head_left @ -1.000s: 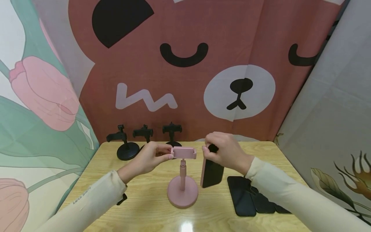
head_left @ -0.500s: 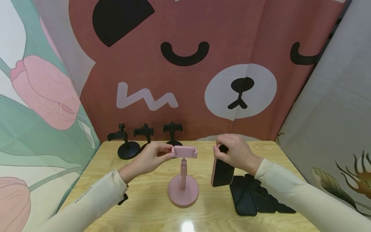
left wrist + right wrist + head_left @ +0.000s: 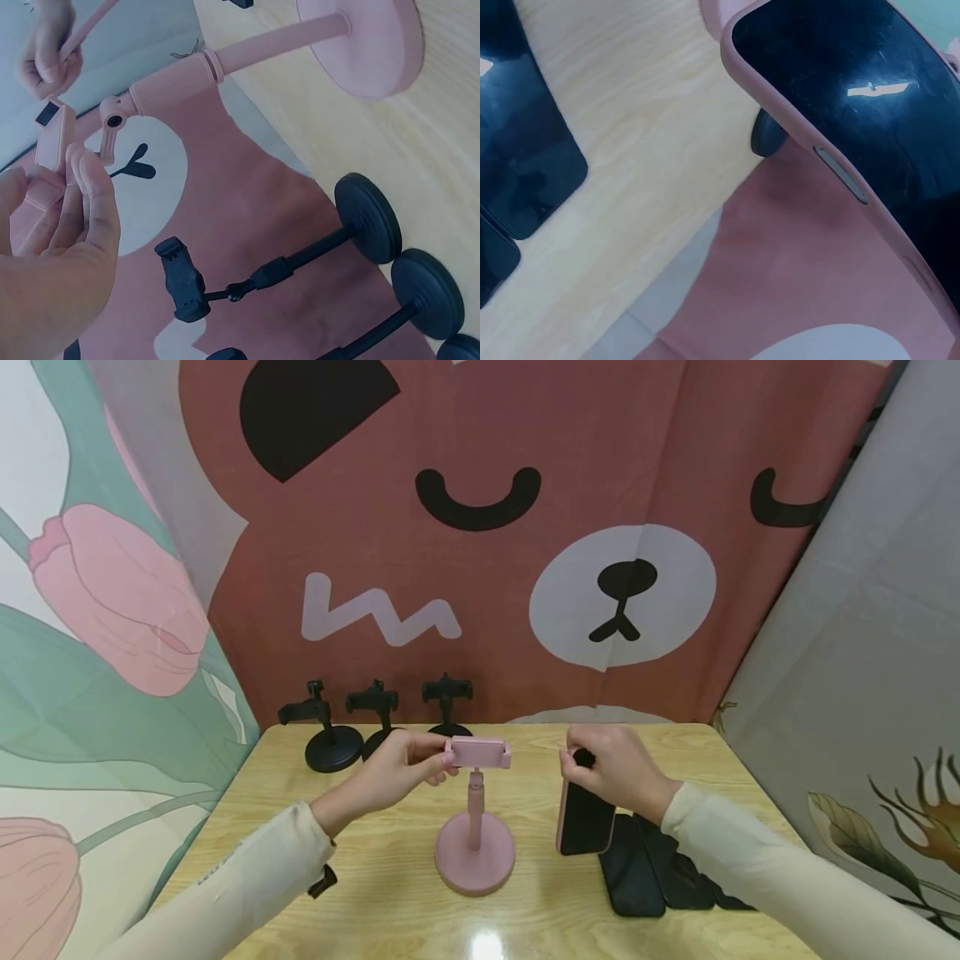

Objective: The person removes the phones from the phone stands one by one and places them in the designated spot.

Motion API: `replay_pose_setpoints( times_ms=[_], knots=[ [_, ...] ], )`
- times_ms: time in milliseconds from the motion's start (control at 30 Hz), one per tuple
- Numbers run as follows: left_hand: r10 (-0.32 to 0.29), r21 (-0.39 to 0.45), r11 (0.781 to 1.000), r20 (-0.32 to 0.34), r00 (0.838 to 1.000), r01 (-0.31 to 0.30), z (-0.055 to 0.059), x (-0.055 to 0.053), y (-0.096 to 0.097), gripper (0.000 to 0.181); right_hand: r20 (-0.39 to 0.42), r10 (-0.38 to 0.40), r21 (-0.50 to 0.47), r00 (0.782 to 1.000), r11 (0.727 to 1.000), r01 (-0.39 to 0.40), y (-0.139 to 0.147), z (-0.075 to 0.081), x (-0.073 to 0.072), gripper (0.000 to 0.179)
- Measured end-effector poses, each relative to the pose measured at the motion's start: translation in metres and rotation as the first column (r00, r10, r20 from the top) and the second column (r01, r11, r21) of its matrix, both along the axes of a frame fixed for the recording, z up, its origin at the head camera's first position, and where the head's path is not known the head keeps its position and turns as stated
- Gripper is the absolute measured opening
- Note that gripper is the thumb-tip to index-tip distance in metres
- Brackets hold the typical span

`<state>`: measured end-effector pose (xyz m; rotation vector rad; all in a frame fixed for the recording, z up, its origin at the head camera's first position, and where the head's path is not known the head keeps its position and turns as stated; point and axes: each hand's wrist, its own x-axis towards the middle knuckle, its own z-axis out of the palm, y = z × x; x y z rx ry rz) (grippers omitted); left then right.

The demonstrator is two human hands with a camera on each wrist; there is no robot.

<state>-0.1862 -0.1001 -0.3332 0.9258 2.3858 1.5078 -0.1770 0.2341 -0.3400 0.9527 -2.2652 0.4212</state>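
A pink phone stand with a round base is upright on the table. My left hand pinches the left end of its clamp; in the left wrist view the fingers curl about that clamp. To the right of the stand, my right hand grips the top end of a smartphone in a pink case, its dark screen towards me and its lower end hanging down. The right wrist view shows the phone's screen and side button closely, with the right fingers out of sight.
Several dark phones lie side by side on the wooden table, under and beside the right forearm. Three black phone stands line the back left edge. A curtain with a bear print hangs behind the table.
My right hand has carried the phone rightward, away from the pink stand, and slightly lower. My left hand stays at the clamp, its fingers shifted a little.
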Motion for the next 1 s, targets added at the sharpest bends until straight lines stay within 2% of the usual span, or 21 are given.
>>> replay_pose_setpoints(
  times_ms=[167, 367, 633, 800, 1000],
  knots=[
    [-0.007, 0.045, 0.999, 0.084, 0.996, 0.003, -0.003, 0.001, 0.000, 0.036, 0.026, -0.006, 0.020, 1.000, 1.000, 0.006, 0.002, -0.012, -0.001, 0.025],
    [-0.008, 0.087, 0.996, 0.149, 0.989, -0.005, -0.008, 0.000, 0.001, 0.042, 0.065, -0.016, 0.028, 0.998, 1.000, 0.014, 0.001, -0.020, 0.000, 0.025],
    [-0.004, 0.152, 0.988, 0.277, 0.961, -0.039, -0.010, 0.003, 0.004, 0.046, 0.108, -0.033, 0.038, 0.994, 0.999, 0.029, -0.001, -0.028, 0.002, 0.027],
    [0.008, 0.188, 0.980, 0.303, 0.953, -0.068, -0.011, 0.006, 0.006, 0.049, 0.122, -0.034, 0.040, 0.992, 0.999, 0.030, -0.002, -0.030, 0.002, 0.025],
    [0.038, 0.247, 0.962, 0.294, 0.955, -0.114, -0.013, 0.010, 0.010, 0.046, 0.140, -0.034, 0.042, 0.990, 0.999, 0.028, -0.003, -0.031, 0.003, 0.026]
  ],
)
